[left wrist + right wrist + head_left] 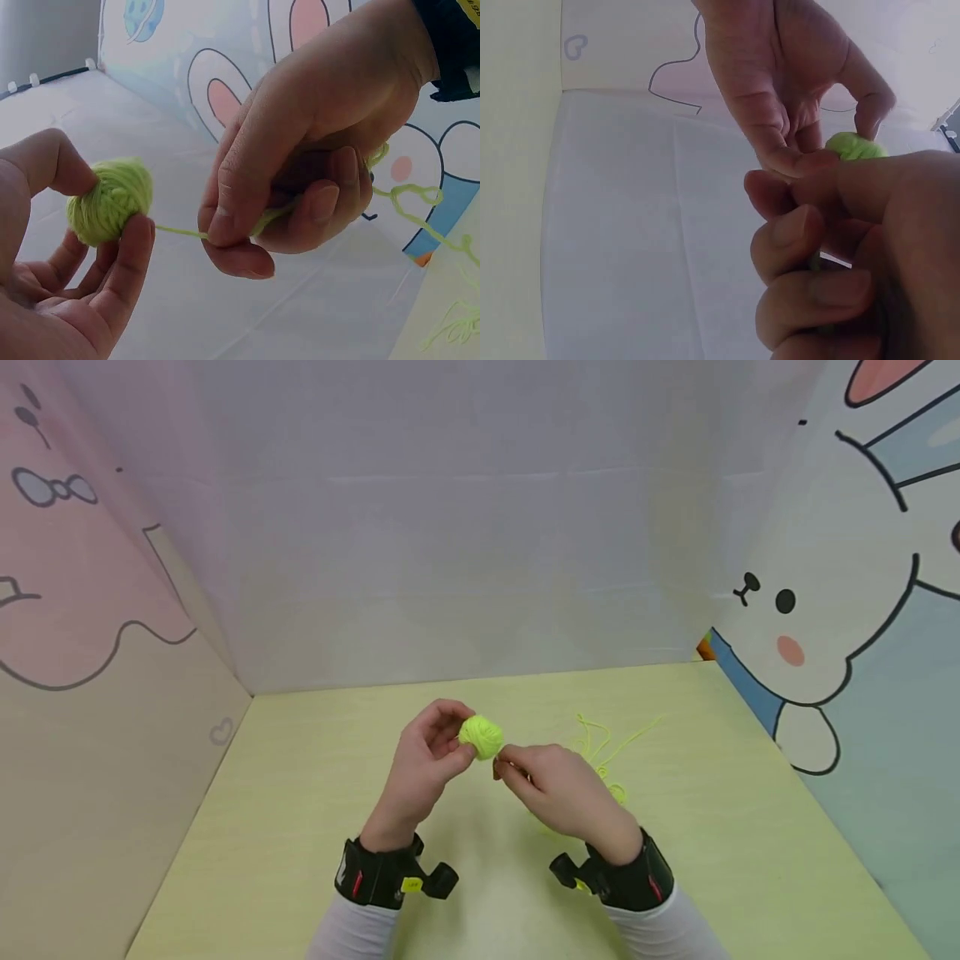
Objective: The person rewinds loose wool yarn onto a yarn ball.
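A small ball of neon yellow-green yarn is held between the thumb and fingers of my left hand, above the table. A short taut strand runs from the ball to my right hand, whose thumb and index finger pinch it. In the left wrist view the right hand's other fingers curl loosely, and the yarn passes through them and out behind. In the right wrist view the ball is partly hidden behind the right hand.
Loose yarn lies in loops on the pale yellow table, to the right of and behind my right hand. A white curtain-like wall rises at the back. Printed panels with cartoon figures stand at both sides.
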A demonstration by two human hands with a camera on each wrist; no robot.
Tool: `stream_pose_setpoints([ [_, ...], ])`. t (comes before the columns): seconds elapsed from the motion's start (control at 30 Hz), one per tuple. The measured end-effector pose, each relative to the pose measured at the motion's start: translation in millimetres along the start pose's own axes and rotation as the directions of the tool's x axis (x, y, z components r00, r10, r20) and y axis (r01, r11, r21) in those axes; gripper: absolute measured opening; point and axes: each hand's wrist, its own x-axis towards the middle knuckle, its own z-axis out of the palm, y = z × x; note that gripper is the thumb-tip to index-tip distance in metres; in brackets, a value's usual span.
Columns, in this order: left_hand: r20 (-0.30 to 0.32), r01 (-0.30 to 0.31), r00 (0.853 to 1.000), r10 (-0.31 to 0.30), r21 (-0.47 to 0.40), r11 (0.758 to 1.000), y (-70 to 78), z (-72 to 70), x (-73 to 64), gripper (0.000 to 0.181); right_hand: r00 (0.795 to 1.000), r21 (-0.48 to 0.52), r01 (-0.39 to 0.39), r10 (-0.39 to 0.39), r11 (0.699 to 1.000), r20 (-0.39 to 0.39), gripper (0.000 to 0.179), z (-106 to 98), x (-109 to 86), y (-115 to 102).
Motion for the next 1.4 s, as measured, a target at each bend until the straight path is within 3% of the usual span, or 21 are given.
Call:
stream_pose_setpoints([
  [0.17,-0.138,0.044,0.99,-0.036,0.055,0.998,-6.6,-1.4,2.9,0.035,0.998,-0.027,0.027,-0.025,0.999,0.056,0.022,1,-2.4,-3],
  [0.27,-0.176,0.032,0.984,-0.002,0.171,0.985,-12.1,-3.0,5.1,0.035,0.996,-0.04,0.063,-0.061,0.997,0.059,0.024,-2,-4.7,-5],
  [0.33,-0.176,0.022,0.984,0.027,0.268,0.963,-15.1,-3.8,6.1,0.035,0.995,-0.044,0.094,-0.092,0.995,0.047,0.024,-5,-6.5,-7],
  [0.5,-0.103,0.005,0.994,0.045,0.441,0.897,-16.6,-2.8,5.9,0.034,0.984,-0.039,0.172,-0.174,0.984,-0.037,0.022,-14,-10.9,-8],
  [0.7,-0.039,0.015,0.999,0.004,0.481,0.876,-14.4,0.6,4.0,0.035,0.968,-0.028,0.205,-0.206,0.978,-0.145,0.016,-20,-14.1,-5],
  [0.87,0.046,-0.005,0.999,-0.021,0.498,0.867,-9.3,4.8,1.8,0.036,0.935,-0.01,0.246,-0.24,0.969,-0.263,0.01,-22,-14.8,-1],
  [1.0,0.181,-0.051,0.983,-0.039,0.464,0.884,-7.7,4.7,-1.3,0.037,0.907,-0.023,0.257,-0.25,0.966,-0.338,0.011,-25,-13.6,1],
  [1.1,0.272,-0.071,0.961,-0.043,0.396,0.915,-3.7,4.9,-3.2,0.036,0.903,-0.037,0.238,-0.235,0.97,-0.358,0.011,-26,-11.7,1],
  [1.27,0.362,-0.077,0.932,-0.032,0.283,0.956,3.7,6.1,-5.9,0.037,0.921,-0.044,0.19,-0.193,0.981,-0.339,0.01,-23,-9.7,2],
  [1.4,0.382,-0.058,0.924,-0.023,0.198,0.978,6.9,5.7,-7.3,0.036,0.946,-0.013,0.155,-0.152,0.988,-0.286,0.011,-19,-9.0,3],
])
